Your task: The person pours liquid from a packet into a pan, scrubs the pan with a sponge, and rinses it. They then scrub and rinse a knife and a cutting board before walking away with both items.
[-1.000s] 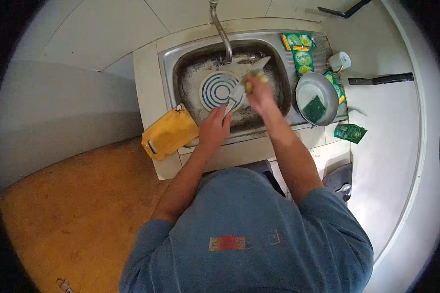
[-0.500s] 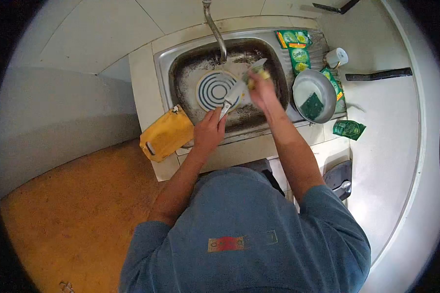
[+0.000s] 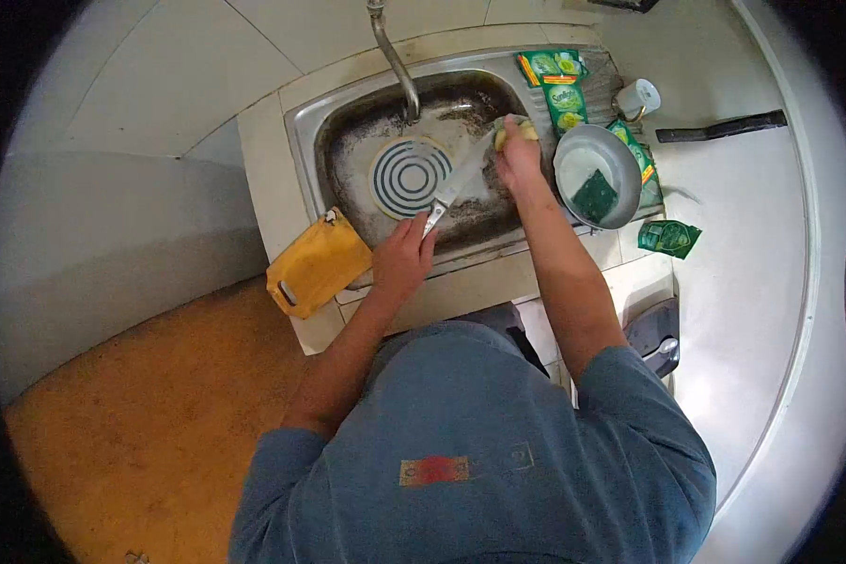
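Knife (image 3: 464,179) tip hidden by sponge (image 3: 517,134), both hands (image 3: 402,256) (image 3: 519,162) closed around handle and sponge

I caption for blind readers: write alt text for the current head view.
A left hand holds a knife over a stained sink while the right hand holds a yellowish scrubber at the blade. A ringed plate lies in the sink; a yellow board and a pan holding a green pad flank it.
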A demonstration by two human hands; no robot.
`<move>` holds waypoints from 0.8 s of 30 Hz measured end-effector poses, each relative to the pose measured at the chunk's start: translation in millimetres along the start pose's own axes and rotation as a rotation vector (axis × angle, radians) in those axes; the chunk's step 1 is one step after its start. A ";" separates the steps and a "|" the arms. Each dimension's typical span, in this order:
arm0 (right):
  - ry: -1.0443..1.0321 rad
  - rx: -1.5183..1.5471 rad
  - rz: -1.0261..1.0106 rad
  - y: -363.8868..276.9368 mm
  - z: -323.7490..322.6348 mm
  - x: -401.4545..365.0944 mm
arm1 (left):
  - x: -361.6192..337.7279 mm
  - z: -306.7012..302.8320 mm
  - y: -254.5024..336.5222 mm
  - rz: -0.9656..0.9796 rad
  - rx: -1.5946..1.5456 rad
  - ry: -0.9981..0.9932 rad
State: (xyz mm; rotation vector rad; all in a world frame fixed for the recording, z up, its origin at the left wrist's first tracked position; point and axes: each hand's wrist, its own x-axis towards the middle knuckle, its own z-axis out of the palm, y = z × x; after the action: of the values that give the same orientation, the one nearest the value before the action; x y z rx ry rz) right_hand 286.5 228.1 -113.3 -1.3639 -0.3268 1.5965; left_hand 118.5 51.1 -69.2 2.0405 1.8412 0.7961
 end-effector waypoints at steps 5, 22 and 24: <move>-0.163 -0.053 -0.101 19.4 7.2 -30.5 | 15.4 4.9 7.0 -0.074 -0.053 -0.022; -0.282 0.130 0.063 24.3 -14.8 -63.9 | 57.2 16.5 -2.3 -0.022 -0.395 -0.019; -0.370 0.112 0.101 31.3 -17.2 -69.6 | 59.5 18.6 6.0 -0.116 -0.526 -0.081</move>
State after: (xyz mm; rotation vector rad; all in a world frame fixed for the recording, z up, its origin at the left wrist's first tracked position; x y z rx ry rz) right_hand 279.0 151.4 -99.6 -1.0101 -0.3868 1.9240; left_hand 136.1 111.3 -68.5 1.5948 1.4880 1.0182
